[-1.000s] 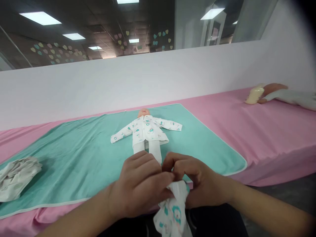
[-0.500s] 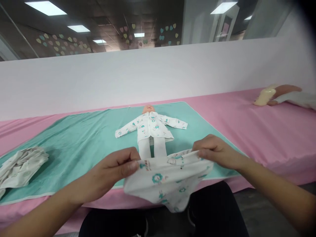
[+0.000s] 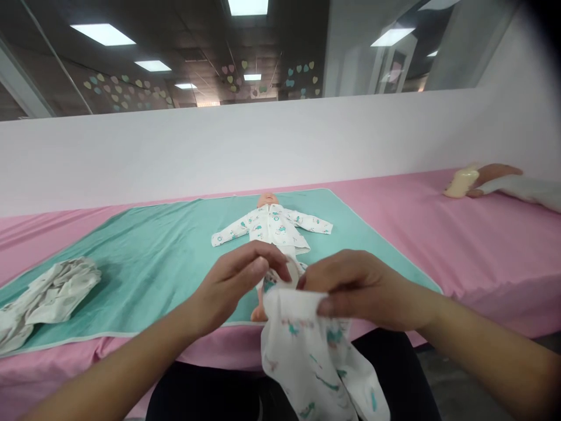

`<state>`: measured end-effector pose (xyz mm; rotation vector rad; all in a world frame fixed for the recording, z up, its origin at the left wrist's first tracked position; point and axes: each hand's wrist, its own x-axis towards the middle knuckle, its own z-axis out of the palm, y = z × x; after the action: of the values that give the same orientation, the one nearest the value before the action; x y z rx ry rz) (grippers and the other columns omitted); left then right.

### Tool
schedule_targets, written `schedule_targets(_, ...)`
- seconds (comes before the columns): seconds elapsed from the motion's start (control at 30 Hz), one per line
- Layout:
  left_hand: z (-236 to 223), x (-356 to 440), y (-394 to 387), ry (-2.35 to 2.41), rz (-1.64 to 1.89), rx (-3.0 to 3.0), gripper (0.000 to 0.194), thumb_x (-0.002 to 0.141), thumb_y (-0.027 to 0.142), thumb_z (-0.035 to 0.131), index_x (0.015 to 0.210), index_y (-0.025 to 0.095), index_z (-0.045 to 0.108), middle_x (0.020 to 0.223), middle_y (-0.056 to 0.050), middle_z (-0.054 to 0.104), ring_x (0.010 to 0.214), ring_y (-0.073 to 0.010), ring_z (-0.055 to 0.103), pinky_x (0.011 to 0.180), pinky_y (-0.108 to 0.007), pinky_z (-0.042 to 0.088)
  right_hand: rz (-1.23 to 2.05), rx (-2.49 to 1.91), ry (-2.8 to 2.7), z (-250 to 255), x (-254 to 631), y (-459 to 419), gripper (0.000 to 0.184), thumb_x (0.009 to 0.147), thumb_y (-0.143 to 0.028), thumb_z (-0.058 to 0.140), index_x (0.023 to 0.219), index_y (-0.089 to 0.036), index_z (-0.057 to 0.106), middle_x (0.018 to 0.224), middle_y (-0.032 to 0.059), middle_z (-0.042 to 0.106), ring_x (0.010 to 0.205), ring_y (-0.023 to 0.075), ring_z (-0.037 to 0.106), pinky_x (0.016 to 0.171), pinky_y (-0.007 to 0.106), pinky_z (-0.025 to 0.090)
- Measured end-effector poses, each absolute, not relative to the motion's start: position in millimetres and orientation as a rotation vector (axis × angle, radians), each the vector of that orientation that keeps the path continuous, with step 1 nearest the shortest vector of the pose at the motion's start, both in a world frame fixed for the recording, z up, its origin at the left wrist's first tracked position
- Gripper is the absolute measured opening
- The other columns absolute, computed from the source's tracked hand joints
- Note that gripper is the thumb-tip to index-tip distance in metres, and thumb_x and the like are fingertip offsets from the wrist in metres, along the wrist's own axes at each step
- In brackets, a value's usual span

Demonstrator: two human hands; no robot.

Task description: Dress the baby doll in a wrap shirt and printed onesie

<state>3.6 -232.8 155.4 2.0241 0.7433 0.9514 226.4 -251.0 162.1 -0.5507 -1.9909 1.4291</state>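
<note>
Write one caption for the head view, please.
Right hand holds printed garment, left hand close by; dressed doll lies on green cloth.

Pale bottle point(image 3: 461, 183) – on pink cloth point(image 3: 407, 216)

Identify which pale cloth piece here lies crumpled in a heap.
The greyish-white bundle, far left on the green mat; the printed jacket lies spread on the doll, and the printed cloth hangs from the right hand.
</note>
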Motion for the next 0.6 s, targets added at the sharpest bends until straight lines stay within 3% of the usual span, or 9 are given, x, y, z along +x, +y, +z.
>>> schedule_targets(0.13, 159.1, 14.2, -251.6, 0.768, 0.655, 1.907, 0.022, 0.078, 0.038, 0.061, 0.074, 0.017, 0.058, 0.067, 0.001, 0.053, 0.060, -0.0108, 0.046, 0.053, -0.021, 0.037, 1.374, -0.782, -1.833, 159.5, 225.8, -248.6, 0.019, 0.082, -0.036, 0.060, 0.086, -0.018, 0.066, 0.074, -0.0003, 0.059, 0.064, 0.0082, 0.052, 0.057, 0.020, 0.042)
schedule_targets(0.2, 159.1, 10.9, -253.7, 0.815, 0.662, 1.820, 0.027, 0.078, 0.039, 0.061, 0.065, 0.016, 0.055, 0.059, 0.002, 0.047, 0.054, -0.0084, 0.041, 0.048, -0.019, 0.032, 1.427, -0.826, -1.906, 156.3, 232.6, -247.6, 0.024, 0.077, -0.039, 0.064, 0.084, -0.016, 0.065, 0.070, -0.0013, 0.057, 0.060, 0.0075, 0.050, 0.053, 0.018, 0.040)
schedule_targets(0.3, 157.1, -4.1, -246.9, 0.902, 0.828, 1.632, 0.030, 0.076, 0.043, 0.062, 0.066, 0.016, 0.055, 0.056, 0.002, 0.046, 0.048, -0.0078, 0.040, 0.043, -0.018, 0.030, 1.671, -0.870, -2.210, 151.8, 245.9, -250.6, 0.033, 0.065, -0.042, 0.073, 0.081, -0.014, 0.066, 0.069, -0.0011, 0.059, 0.058, 0.0086, 0.051, 0.051, 0.018, 0.040)
schedule_targets(0.4, 152.5, -23.7, -236.4, 0.927, 0.747, 1.611, 0.031, 0.073, 0.044, 0.064, 0.065, 0.016, 0.057, 0.055, 0.002, 0.046, 0.047, -0.0082, 0.040, 0.043, -0.019, 0.030, 1.821, -0.908, -2.436, 146.3, 255.3, -257.5, 0.037, 0.061, -0.043, 0.075, 0.082, -0.014, 0.069, 0.066, -0.0013, 0.060, 0.054, 0.0083, 0.050, 0.047, 0.018, 0.039)
schedule_targets(0.53, 144.6, -38.3, -231.9, 0.874, 0.384, 1.830, 0.033, 0.077, 0.044, 0.060, 0.060, 0.015, 0.056, 0.054, 0.003, 0.041, 0.049, -0.0076, 0.035, 0.045, -0.020, 0.025, 1.644, -0.920, -2.446, 135.8, 250.9, -265.0, 0.032, 0.071, -0.044, 0.067, 0.080, -0.013, 0.067, 0.059, -0.0040, 0.051, 0.050, 0.0059, 0.041, 0.046, 0.017, 0.032)
schedule_targets(0.6, 140.5, -33.8, -237.9, 0.893, 0.238, 1.913, 0.026, 0.073, 0.042, 0.064, 0.069, 0.016, 0.062, 0.061, 0.002, 0.047, 0.055, -0.0091, 0.040, 0.049, -0.020, 0.028, 1.529, -0.908, -2.366, 128.6, 240.2, -267.3, 0.030, 0.079, -0.042, 0.060, 0.075, -0.013, 0.064, 0.057, -0.0048, 0.045, 0.051, 0.0050, 0.036, 0.046, 0.017, 0.029)
